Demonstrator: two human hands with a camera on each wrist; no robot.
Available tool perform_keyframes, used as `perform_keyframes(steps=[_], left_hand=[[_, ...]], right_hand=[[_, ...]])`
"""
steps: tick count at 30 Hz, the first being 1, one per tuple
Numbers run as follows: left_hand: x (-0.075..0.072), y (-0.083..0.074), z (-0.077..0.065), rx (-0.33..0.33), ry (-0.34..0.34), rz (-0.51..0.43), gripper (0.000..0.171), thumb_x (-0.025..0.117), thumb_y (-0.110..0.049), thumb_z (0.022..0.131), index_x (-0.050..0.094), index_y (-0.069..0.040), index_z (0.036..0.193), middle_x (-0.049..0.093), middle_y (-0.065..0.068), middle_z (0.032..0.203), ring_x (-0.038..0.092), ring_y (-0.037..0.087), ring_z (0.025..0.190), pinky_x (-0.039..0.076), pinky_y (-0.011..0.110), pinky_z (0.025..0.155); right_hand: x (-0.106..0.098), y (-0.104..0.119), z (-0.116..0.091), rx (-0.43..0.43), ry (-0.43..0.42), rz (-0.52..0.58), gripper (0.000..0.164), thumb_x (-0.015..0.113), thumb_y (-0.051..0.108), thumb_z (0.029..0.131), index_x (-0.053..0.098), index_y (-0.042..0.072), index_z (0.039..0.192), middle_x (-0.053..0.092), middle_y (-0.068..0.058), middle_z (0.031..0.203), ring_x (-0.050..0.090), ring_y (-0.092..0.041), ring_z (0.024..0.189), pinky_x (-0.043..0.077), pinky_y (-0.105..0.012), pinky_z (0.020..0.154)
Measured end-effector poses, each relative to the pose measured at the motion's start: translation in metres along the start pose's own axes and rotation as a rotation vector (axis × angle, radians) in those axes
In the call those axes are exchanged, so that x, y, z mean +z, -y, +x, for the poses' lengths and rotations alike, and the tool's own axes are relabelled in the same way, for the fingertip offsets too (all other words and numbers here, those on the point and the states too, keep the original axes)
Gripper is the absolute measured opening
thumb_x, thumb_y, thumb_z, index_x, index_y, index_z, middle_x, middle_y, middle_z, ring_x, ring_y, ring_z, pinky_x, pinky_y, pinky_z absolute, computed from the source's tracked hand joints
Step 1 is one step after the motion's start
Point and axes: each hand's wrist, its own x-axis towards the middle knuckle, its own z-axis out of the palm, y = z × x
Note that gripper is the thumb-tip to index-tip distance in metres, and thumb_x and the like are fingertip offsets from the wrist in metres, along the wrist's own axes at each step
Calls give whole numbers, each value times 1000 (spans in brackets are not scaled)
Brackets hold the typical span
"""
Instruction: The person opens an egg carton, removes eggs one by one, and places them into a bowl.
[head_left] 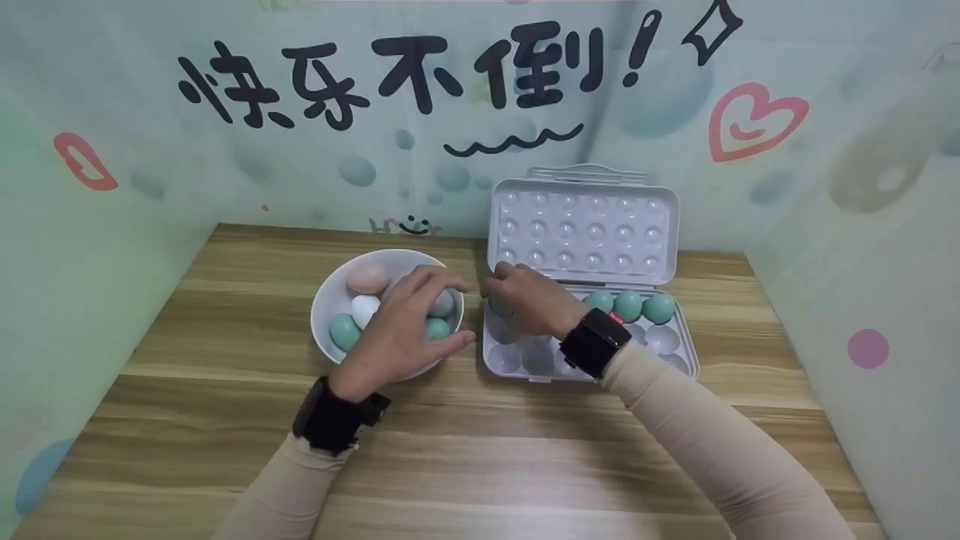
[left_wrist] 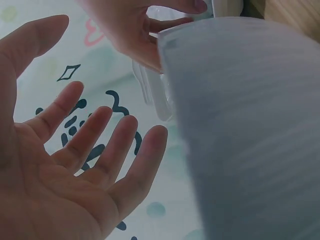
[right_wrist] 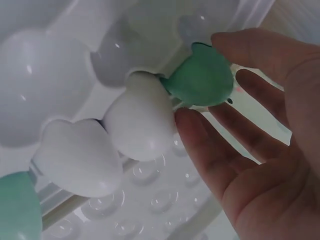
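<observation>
The table [head_left: 480, 465] is a broad spread of streaky, banded wood grain, and the work on it looks only partly done to me. On its right half sits the egg carton [head_left: 538, 358], pale and smooth, probably moulded plastic, with its lid [head_left: 583, 214] tipped up behind. The back row seems to be down to its last place; the cups [head_left: 505, 359] I can make out in the two nearer rows look bare, though a black wrist unit [head_left: 596, 343] and a sleeve [head_left: 720, 435] cover several, so I judge there is plenty left to fill. Just to the left is the bowl [head_left: 321, 322], round and white, faintly streaked outside, with at least five eggs in it. The left hand [head_left: 405, 326] is over it, fingers spread and palm bare. The right hand [head_left: 532, 296] is narrowed at the tray's far left corner, thumb and finger pinching a green egg [right_wrist: 202, 80] at the end cup; whether it is fully seated I cannot tell. Next along that row come two smooth white eggs [right_wrist: 140, 120], then three green eggs [head_left: 628, 306]. In the bowl are a pink egg [head_left: 367, 278], a white egg [head_left: 366, 309], two more green ones [head_left: 346, 331] and a greyish egg [head_left: 442, 303], all plain and rounded. Smallest are the glossy dimples [head_left: 568, 229] studding the lid.
</observation>
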Motion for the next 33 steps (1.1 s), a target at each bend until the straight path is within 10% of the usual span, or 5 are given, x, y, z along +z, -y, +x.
perform_keyframes(steps=[8, 24, 33], left_hand=[[2, 6, 0, -57, 20, 5, 56, 87, -38, 87, 64, -20, 135, 57, 0, 140, 52, 22, 134, 41, 40, 116], [2, 11, 2, -65, 13, -25, 54, 88, -33, 87, 65, -16, 133, 57, 0, 138, 51, 19, 135, 42, 35, 116], [3, 14, 2, -32, -27, -46, 55, 88, -33, 88, 64, -15, 135, 58, 0, 135, 51, 16, 133, 42, 32, 115]], right_hand=[[10, -1, 5, 36, 13, 1, 49, 87, -6, 67, 70, 3, 112, 67, -16, 106, 69, -36, 91, 61, -46, 78], [2, -6, -4, 48, -107, 112, 41, 84, -6, 77, 71, 5, 114, 68, -14, 102, 69, -32, 87, 59, -42, 77], [-24, 3, -25, 104, -285, 369, 33, 85, 2, 80, 70, 3, 109, 71, -11, 103, 70, -28, 95, 60, -41, 85]])
